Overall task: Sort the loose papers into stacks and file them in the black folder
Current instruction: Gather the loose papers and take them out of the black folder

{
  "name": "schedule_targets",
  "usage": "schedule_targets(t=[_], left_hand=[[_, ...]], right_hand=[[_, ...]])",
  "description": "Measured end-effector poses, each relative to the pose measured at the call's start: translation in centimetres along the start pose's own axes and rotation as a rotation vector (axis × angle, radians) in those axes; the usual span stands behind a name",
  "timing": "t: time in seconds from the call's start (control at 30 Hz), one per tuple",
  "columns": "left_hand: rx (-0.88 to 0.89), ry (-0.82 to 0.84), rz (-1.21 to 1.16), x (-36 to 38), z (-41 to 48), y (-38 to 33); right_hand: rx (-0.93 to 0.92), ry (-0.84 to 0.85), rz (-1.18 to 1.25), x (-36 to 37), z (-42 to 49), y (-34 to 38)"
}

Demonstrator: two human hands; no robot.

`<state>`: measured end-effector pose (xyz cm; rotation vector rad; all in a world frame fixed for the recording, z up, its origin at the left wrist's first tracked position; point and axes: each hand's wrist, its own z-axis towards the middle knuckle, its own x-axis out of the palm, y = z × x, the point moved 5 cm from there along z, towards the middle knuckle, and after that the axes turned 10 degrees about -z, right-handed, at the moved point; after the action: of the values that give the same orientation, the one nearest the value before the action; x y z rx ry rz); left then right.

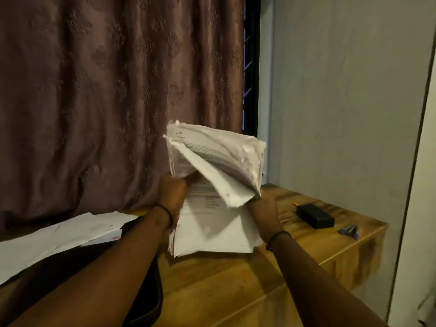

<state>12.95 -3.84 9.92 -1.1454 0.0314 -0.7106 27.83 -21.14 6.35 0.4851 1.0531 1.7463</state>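
As left hand (172, 192) and right hand (264, 208) grip it, paper stack (212, 230) seemingly stands upright.

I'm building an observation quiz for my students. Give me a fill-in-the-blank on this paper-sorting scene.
1. Not one but ____ hands hold the paper stack: the left hand and the right hand.
2. The box on the wooden table is ____ in colour.
3. More loose sheets lie to the ____ of the held stack.
4. Behind the table hangs a patterned brown ____.
Missing words: two; black; left; curtain.
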Motion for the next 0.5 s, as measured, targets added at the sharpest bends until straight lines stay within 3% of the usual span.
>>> schedule_targets(t=[0.13, 0.2, 0.37, 0.5], left_hand=[[-0.254, 0.07, 0.006, -1.2, -2.3, 5.3], [-0.3, 0.082, 0.06, -2.0, -3.2, 6.4], [-0.211, 0.056, 0.118, -3.2, -2.1, 2.5], [-0.19, 0.02, 0.204, -8.1, -0.1, -1.9]], right_hand=[[0.224, 0.087, 0.07, 1.8, -3.4, -6.0], [0.225, 0.081, -0.013, 2.0, -4.2, -6.9], [0.161, 0.151, -0.192, 3.0, -2.3, -2.8], [0.113, 0.236, -0.194, 7.2, -2.0, 1.6]])
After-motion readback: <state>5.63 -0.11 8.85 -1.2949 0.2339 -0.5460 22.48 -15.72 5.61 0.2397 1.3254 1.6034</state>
